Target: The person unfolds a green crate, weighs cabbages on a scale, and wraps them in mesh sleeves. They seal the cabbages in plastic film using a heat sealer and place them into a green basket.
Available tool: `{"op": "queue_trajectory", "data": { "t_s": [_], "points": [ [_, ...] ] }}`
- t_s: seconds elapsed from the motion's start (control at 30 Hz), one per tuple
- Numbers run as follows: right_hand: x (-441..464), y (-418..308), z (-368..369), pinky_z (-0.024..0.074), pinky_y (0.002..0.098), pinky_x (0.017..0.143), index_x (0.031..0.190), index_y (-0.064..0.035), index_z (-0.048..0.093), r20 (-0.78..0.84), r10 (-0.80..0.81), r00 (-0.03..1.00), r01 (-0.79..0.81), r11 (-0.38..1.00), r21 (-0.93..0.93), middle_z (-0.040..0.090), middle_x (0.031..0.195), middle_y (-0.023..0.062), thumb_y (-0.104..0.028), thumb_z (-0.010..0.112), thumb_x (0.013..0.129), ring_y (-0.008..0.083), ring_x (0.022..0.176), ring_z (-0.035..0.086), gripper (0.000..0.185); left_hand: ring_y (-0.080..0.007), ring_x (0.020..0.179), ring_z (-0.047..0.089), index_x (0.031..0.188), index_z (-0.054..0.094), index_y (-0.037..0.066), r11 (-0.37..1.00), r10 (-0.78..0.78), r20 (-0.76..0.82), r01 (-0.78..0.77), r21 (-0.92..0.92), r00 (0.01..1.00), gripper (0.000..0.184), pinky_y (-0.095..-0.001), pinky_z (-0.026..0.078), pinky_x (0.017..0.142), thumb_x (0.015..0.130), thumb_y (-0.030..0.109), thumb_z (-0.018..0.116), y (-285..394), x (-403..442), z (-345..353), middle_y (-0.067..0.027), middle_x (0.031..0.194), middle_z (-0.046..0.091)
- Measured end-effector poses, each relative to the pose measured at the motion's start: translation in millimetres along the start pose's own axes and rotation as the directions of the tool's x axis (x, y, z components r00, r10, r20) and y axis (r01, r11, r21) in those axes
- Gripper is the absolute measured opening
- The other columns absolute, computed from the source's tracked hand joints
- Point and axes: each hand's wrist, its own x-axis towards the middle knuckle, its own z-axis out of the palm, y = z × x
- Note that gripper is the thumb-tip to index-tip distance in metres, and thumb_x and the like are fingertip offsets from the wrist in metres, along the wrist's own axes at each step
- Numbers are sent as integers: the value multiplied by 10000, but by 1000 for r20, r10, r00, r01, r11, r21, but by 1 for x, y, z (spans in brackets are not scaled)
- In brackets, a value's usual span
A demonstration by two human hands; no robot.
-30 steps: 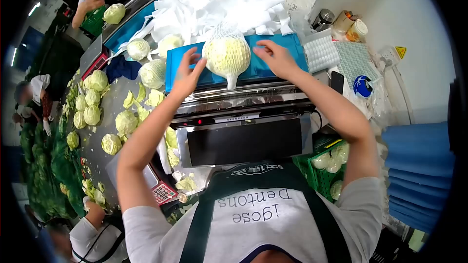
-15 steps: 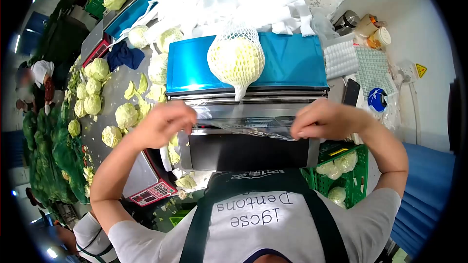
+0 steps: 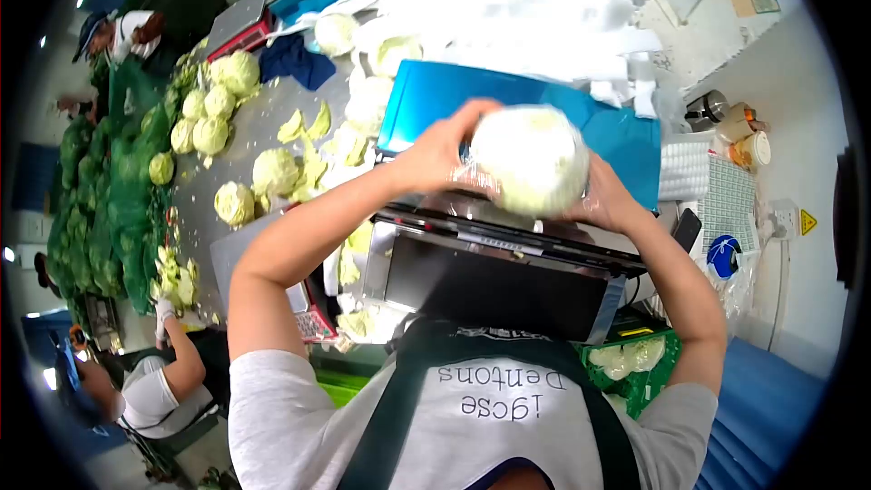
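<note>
A pale cabbage (image 3: 531, 159) with shiny clear film about it is held up over the wrapping machine. On its left side my left hand (image 3: 446, 150) grips it with curved fingers. My right hand (image 3: 606, 198) closes around the lower right side, its fingertips partly hidden behind the cabbage. Beneath them is the machine's metal roller edge (image 3: 508, 234), with a black plate (image 3: 490, 286) nearer my body. The blue top panel (image 3: 435, 100) lies just beyond. Whether the foam net is still on the cabbage is too blurred to tell.
White foam nets (image 3: 517, 9) are heaped behind the machine. Several loose cabbages (image 3: 275, 172) and leaves lie on the left table. A green crate (image 3: 671, 367) with wrapped cabbages stands at lower right. Two other people (image 3: 150, 390) are on the left, beside green net sacks (image 3: 136, 154).
My hands have gone from stretching clear film near the rollers to gripping the cabbage from both sides. The cabbage has left the blue panel and is raised. The view has turned and shifted.
</note>
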Motion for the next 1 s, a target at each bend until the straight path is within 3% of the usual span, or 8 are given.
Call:
{"op": "queue_trajectory", "data": {
  "t_s": [0.23,0.37,0.43,0.57,0.63,0.77,0.93,1.0],
  "points": [
    [-119,-4,96,474,323,813,999,4,589,697,297,652,-555,814,172,642,905,113,-426,577,872,170,863,618,449,-123,506,497,936,529,11,717,-445,556,651,-249,702,573,-246,408,505,890,575,435,-16,-147,85,-50,630,543],
    [-195,35,156,458,300,827,1116,28,562,427,418,802,-581,381,719,610,1009,123,-351,452,953,181,882,596,427,-143,634,558,1067,540,-15,613,-509,501,704,-359,699,543,-257,446,604,933,492,401,-52,-208,115,-91,762,600],
    [-224,15,156,445,357,873,1093,-31,611,-4,201,980,-196,961,197,595,1114,116,-169,615,822,250,1033,541,305,-165,840,588,1246,460,-20,596,-344,344,486,-639,874,546,-267,457,771,939,432,436,-46,-229,109,-125,952,608],
    [-245,20,176,410,370,916,966,-53,656,-224,-51,973,-6,970,-244,622,1056,102,-101,588,804,275,1075,506,182,-195,930,590,1036,624,55,884,113,139,-163,439,984,220,-341,446,876,875,198,577,-63,-266,93,-93,862,641],
    [-248,4,169,452,328,831,888,-27,627,-341,105,934,-87,994,66,646,920,118,-111,513,877,227,933,579,142,-184,705,598,836,593,29,925,-379,114,374,65,918,232,-337,491,730,902,247,547,-48,-275,86,-72,677,601],
    [-260,21,174,457,273,659,746,-36,525,-138,475,869,-84,416,905,550,637,38,-131,414,939,138,640,571,242,-113,403,345,658,422,125,93,-558,317,437,-895,767,331,-251,342,416,949,283,441,-48,-269,55,21,516,355],
    [-241,100,280,401,316,417,708,-40,551,12,571,821,-266,364,892,525,606,44,-112,556,802,152,498,505,119,-123,493,468,853,560,119,-180,-604,716,816,-550,350,147,-264,410,460,905,231,480,-147,-290,84,-5,664,517],
    [-203,133,344,428,339,583,898,-77,601,-19,195,981,-137,752,645,586,841,66,-179,593,783,198,670,541,154,-193,952,460,1166,476,93,658,-511,610,732,-176,606,331,-314,372,826,908,299,493,-199,-267,136,-69,1086,501]
  ]
}}
